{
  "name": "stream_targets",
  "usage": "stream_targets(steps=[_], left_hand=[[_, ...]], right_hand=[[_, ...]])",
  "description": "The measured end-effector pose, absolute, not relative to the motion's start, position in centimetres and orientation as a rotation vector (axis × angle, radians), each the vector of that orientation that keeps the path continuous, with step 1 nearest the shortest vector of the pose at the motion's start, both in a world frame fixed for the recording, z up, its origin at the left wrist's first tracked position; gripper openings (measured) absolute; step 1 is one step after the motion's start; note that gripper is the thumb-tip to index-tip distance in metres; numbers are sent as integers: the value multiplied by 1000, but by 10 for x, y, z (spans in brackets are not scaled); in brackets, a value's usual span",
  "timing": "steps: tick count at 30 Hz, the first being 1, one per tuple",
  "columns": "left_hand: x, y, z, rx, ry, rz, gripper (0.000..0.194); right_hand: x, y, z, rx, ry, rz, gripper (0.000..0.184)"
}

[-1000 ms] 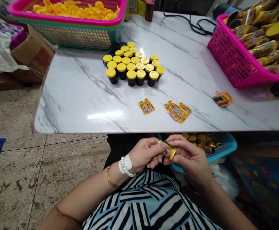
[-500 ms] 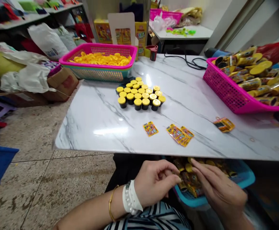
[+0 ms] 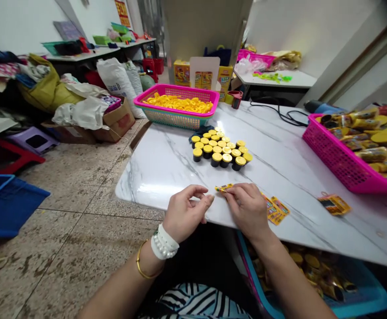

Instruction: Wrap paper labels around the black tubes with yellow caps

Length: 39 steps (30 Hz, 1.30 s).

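My right hand [image 3: 248, 208] is over the near edge of the white marble table [image 3: 166, 173], its fingers pinched on a small yellow printed label [image 3: 222, 188]. My left hand [image 3: 185, 212] hovers just left of it, fingers curled, thumb and forefinger near the label's end, nothing clearly in them. A small stack of the same labels [image 3: 275, 210] lies beside my right hand. A cluster of black pots with yellow lids [image 3: 221, 153] stands further back on the table.
A pink basket of yellow lids [image 3: 178, 104] sits at the table's back, a pink basket of wrapped pots [image 3: 344, 164] at the right. A folded label bundle [image 3: 334, 204] lies near it. A blue basket [image 3: 362, 305] of pots is under the table. Blue bin [image 3: 3, 204] on the floor.
Both hands rose from the blue basket below the table up to the table edge, and the right hand picked up a label. The view tilted up, showing more of the room.
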<state>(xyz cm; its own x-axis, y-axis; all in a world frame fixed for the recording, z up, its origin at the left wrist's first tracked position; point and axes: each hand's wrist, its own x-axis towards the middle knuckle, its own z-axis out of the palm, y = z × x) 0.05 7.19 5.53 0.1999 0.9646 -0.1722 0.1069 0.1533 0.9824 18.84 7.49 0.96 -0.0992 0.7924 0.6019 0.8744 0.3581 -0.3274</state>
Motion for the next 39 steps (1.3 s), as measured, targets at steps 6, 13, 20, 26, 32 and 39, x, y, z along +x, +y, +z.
stream_targets(steps=[6,13,20,26,32,39], left_hand=[[5,83,43,1151,1064,983,31],[-11,86,45,1307,1146,1117,21],[-10,57,46,1158,1276,1388,26],[-6,42,40,1104,1293,1412,25],[-8,43,36,1186,1311,1571,16],[-15,49,29,1093,1255,1541,13]], right_hand=[[165,59,21,-1305,-1728,150,20],[148,69,37,-1375,-1270,1245,41],[118,64,38,-1455,-1149,824,41],[108,56,28,-1413,-1159,817,40],[105,55,26,-1414,-1162,704,39],[107,48,23,-1313,-1446,750,28]])
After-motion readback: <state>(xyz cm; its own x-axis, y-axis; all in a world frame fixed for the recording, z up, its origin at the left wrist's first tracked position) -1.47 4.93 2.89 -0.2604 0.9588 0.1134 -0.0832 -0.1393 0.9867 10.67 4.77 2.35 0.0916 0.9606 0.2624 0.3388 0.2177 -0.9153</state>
